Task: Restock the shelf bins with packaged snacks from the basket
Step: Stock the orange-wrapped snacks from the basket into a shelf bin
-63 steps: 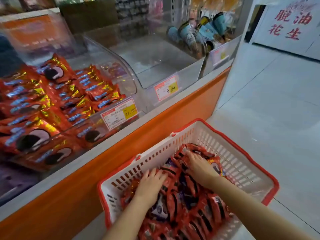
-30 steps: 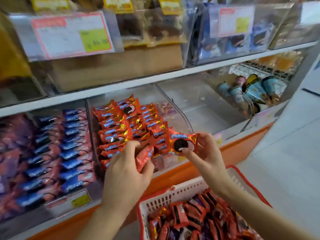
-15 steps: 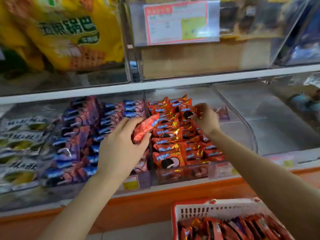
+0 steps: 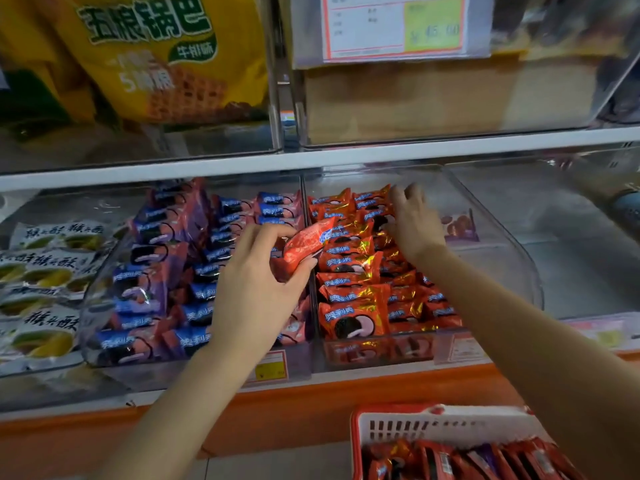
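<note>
Head view shows my left hand [image 4: 256, 282] gripping one red packet [image 4: 306, 245] between thumb and curled fingers, right above the divider [image 4: 312, 327] between the blue-purple bin [image 4: 93, 306] and the red bin [image 4: 502, 258]. My right hand [image 4: 414, 223] lies loose and spread on the far stocked rows [image 4: 349, 265], holding nothing that I can see. The basket [image 4: 450, 422] sits near, below right, with plenty left. I judge the risk is a slip of the glossy foil over that divider, landing the packet among the wrong flavour, or a push tipping the stocked rows. Clear bins sit on a white shelf [image 4: 69, 405] with an orange base [image 4: 311, 410]; yellow bags [image 4: 166, 57] and a price label [image 4: 394, 26] fill the shelf above.
</note>
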